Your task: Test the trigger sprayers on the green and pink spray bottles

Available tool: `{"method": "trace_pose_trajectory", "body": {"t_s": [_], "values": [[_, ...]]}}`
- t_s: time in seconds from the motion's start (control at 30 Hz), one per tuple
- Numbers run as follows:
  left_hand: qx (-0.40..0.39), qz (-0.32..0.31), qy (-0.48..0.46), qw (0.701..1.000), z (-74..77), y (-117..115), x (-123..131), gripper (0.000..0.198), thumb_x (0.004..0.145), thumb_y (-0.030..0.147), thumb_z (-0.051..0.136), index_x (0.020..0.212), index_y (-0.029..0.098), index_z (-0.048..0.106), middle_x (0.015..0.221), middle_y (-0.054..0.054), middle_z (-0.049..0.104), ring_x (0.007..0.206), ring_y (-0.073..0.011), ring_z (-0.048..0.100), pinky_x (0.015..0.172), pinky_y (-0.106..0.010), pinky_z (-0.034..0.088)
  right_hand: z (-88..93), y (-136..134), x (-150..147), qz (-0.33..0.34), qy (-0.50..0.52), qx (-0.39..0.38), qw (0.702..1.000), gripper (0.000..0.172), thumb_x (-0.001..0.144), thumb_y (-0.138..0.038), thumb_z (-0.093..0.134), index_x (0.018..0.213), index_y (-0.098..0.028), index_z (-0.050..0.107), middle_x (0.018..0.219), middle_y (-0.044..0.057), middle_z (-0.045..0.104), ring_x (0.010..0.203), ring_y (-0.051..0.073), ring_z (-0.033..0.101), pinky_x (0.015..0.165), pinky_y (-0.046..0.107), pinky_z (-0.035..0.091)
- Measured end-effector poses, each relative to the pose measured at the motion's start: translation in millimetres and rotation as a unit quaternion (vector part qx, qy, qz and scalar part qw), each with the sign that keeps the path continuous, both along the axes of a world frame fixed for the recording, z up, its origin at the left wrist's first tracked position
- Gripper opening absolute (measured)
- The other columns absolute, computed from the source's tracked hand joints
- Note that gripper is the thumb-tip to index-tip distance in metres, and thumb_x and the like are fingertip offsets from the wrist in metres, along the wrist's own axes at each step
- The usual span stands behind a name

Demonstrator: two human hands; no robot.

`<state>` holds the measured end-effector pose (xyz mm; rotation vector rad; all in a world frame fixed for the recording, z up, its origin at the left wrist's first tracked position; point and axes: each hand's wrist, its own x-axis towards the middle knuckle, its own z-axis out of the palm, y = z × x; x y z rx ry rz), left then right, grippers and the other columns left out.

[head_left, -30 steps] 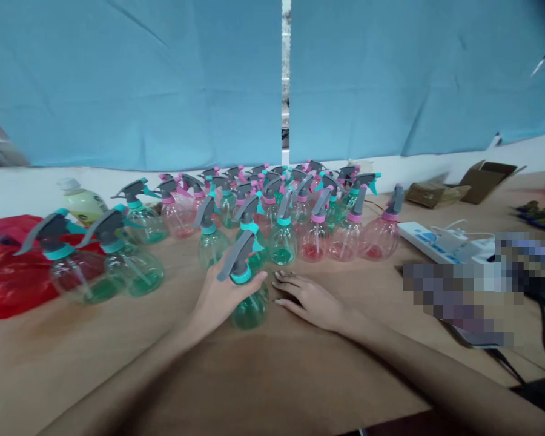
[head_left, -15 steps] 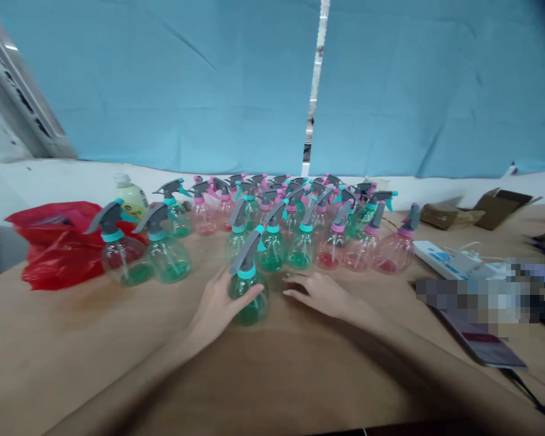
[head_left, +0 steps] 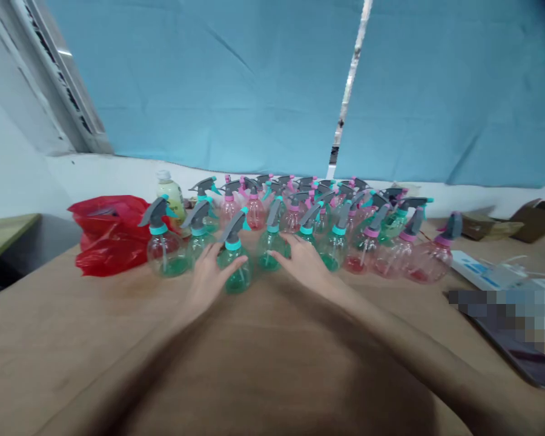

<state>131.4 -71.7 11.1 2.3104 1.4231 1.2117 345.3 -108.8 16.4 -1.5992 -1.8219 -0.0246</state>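
The left hand [head_left: 205, 274] is clamped around a green trigger spray bottle [head_left: 237, 280], upright at the front of the clustered sprayers on the worktop [head_left: 254, 363]. The right hand [head_left: 306, 264] has its thumb and fingers apart at another green spray bottle [head_left: 267, 244]; whether it grips that bottle I cannot tell. A red plastic bag [head_left: 111, 245] lies to the left, near two more green-tinted sprayers [head_left: 166, 251].

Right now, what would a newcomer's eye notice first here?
A wide blue sheet fills the top. Below it, green and pink spray bottles crowd the table, the left hand on a green bottle, the right hand by another. A bright red bag lies at the left.
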Motion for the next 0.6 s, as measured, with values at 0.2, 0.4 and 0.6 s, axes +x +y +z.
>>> {"method": "trace_pose_trajectory", "body": {"t_s": [0.2, 0.4, 0.6], "values": [[0.004, -0.011, -0.012, 1.0, -5.4, 26, 7, 0.052, 0.079, 0.054, 0.058, 0.115, 0.018, 0.05, 0.108, -0.012, 0.064, 0.102, -0.0301, 0.06, 0.086, -0.043, 0.047, 4.5, 19, -10, -0.071, 0.023, -0.064, 0.995, 0.064, 0.083, -0.05, 0.054, 0.129, -0.006, 0.046, 0.114, 0.021, 0.062, 0.104, 0.033, 0.061, 0.084, 0.042, 0.048], [0.011, -0.031, -0.02, 0.999, -7.9, 38, 12, 0.052, 0.082, 0.049, 0.057, 0.12, 0.016, 0.046, 0.116, -0.016, 0.062, 0.108, -0.0315, 0.059, 0.091, -0.046, 0.046, 6.1, 31, -13, -0.074, 0.049, -0.102, 0.991, 0.07, 0.079, -0.055, 0.057, 0.127, -0.005, 0.046, 0.096, 0.019, 0.068, 0.094, 0.033, 0.065, 0.077, 0.04, 0.05], [0.017, -0.029, -0.011, 0.999, -10.5, 46, 16, 0.053, 0.084, 0.048, 0.055, 0.124, 0.015, 0.043, 0.122, -0.018, 0.059, 0.113, -0.0324, 0.056, 0.093, -0.048, 0.046, 3.9, 34, -17, -0.087, 0.029, -0.096, 0.991, 0.062, 0.08, -0.052, 0.058, 0.118, -0.003, 0.052, 0.101, 0.022, 0.066, 0.096, 0.033, 0.064, 0.077, 0.04, 0.05]]}}
